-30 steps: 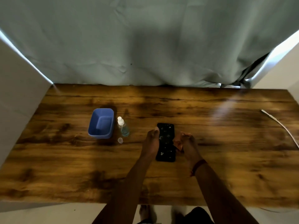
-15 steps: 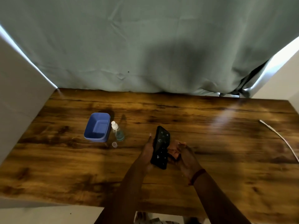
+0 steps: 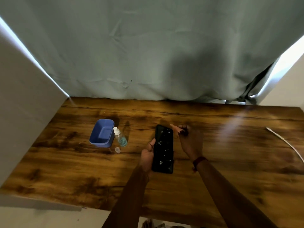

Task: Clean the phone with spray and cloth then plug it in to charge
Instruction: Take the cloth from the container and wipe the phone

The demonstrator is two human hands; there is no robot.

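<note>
Since half a second back, phone (image 3: 163, 148) levelled, screen up; left hand (image 3: 148, 155) grips its left edge, thumb along rim; right hand (image 3: 189, 140), fingers curled, pinches cloth (image 3: 174, 128) just beside phone's far corner.

A wrinkled grey-green curtain (image 3: 148, 46) hangs behind a dark-stained wooden table (image 3: 65, 162). A pale left wall (image 3: 19, 112) and right wall (image 3: 289, 89) flank it (daylight glares through gaps at both curtain edges). Light floor (image 3: 41, 218) shows below.
</note>
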